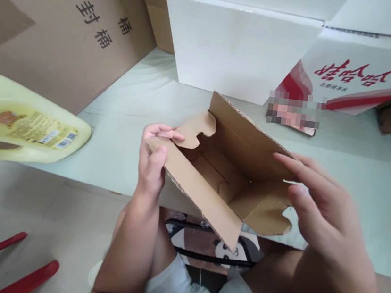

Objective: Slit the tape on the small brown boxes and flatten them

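An opened brown cardboard box (227,174) is tilted in front of me at the table's near edge, its flaps spread and its bare inside showing. My left hand (152,162) grips its left corner, with the thumb on the near flap and the fingers by the notched side flap (197,130). At the opposite end, my right hand (330,210) has its fingers stretched out and apart, the index finger lying against the far flap. The right thumb is close to the other notched side flap (267,215).
A yellow jug (31,121) lies at the left on the pale green table (354,185). Behind stand a large carton (61,49), a white box (235,51) and a red-and-white carton (364,77). A phone (293,120), partly pixelated, lies before them. Red legs (29,278) show below left.
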### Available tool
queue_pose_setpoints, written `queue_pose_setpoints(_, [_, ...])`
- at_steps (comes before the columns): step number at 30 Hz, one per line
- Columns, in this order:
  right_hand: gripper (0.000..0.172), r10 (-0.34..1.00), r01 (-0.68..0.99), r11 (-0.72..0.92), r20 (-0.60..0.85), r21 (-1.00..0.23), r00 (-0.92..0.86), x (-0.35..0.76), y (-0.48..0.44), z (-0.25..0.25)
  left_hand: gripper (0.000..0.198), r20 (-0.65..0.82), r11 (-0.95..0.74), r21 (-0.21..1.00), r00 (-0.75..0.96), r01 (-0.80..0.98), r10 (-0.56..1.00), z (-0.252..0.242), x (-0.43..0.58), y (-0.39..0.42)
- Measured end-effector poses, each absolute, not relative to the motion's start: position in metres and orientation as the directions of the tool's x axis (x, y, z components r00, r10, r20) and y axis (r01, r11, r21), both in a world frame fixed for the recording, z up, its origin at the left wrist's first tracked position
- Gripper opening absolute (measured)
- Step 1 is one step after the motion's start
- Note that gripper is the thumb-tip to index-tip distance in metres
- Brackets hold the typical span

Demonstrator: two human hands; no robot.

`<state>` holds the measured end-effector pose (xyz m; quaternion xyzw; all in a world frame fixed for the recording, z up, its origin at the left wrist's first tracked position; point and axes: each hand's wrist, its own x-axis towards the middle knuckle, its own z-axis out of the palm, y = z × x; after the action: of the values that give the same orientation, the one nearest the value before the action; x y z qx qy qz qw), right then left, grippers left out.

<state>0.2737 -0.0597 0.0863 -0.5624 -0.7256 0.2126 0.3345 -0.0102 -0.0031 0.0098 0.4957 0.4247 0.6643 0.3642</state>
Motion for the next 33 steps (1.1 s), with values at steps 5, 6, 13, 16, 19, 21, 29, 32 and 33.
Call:
queue_pose_setpoints(5, [0.054,0.892,0.456,0.438,0.438,-0.775,-0.113,0.275,-0.042,0.056,0.052,0.311,-0.33,0.943,-0.234,-0.046,0.921,0.007,-0.012,-0.002])
queue_pose_setpoints(6, [0.055,0.868,0.425,0.484,0.48,-0.765,-0.124,0.276,-0.039,0.051,0.052,0.315,-0.337,0.94,-0.233,-0.06,0.92,0.007,-0.011,-0.001])
queue_pose_setpoints(13, [0.035,0.875,0.391,0.468,0.476,-0.792,-0.083,0.274,-0.031,0.031,0.05,0.317,-0.338,0.939,-0.229,-0.06,0.92,0.008,-0.013,-0.001])
queue_pose_setpoints(16, [0.047,0.809,0.436,0.557,0.58,-0.707,-0.093,0.266,-0.03,0.021,0.053,0.316,-0.334,0.942,-0.234,-0.043,0.92,0.007,-0.012,-0.001])
queue_pose_setpoints(19, [0.077,0.782,0.355,0.605,0.616,-0.713,-0.097,0.259,-0.031,0.018,0.061,0.352,-0.372,0.927,-0.248,-0.038,0.903,0.005,-0.01,0.0])
queue_pose_setpoints(21, [0.079,0.827,0.344,0.553,0.55,-0.759,-0.114,0.258,-0.033,0.022,0.066,0.38,-0.402,0.915,-0.255,-0.038,0.889,0.004,-0.009,0.001])
queue_pose_setpoints(29, [0.026,0.774,0.387,0.625,0.473,-0.678,-0.42,0.27,-0.03,0.046,0.078,0.391,-0.426,0.903,-0.308,-0.053,0.867,0.003,-0.003,0.005])
queue_pose_setpoints(32, [0.029,0.738,0.342,0.652,0.463,-0.676,-0.491,0.265,-0.032,0.051,0.07,0.427,-0.451,0.893,-0.316,-0.002,0.847,0.002,-0.004,0.003])
queue_pose_setpoints(33, [0.029,0.719,0.318,0.665,0.466,-0.675,-0.515,0.262,-0.033,0.052,0.066,0.422,-0.436,0.9,-0.302,0.022,0.855,0.001,-0.005,0.002])
